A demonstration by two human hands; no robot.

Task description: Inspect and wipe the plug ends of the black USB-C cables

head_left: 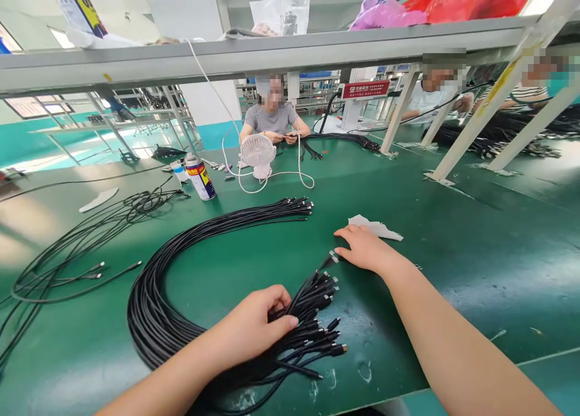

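A thick bundle of black cables (156,283) lies in a C-shaped curve on the green table, both sets of connector ends pointing right. My left hand (267,319) is closed around several cables near the front ends, thumb on top. Metal-tipped plugs (333,283) fan out just right of it. My right hand (365,247) is open, thumb and forefinger apart, with the thumb tip close to one raised plug (333,257). A crumpled white cloth (380,227) lies right behind my right hand.
Loose cables (58,271) sprawl at the left. Behind the bundle stand a spray can (200,177) and a small white fan (258,153) with its cord. A shelf (272,51) crosses overhead on slanted posts (480,111). Co-workers (272,117) sit across the table.
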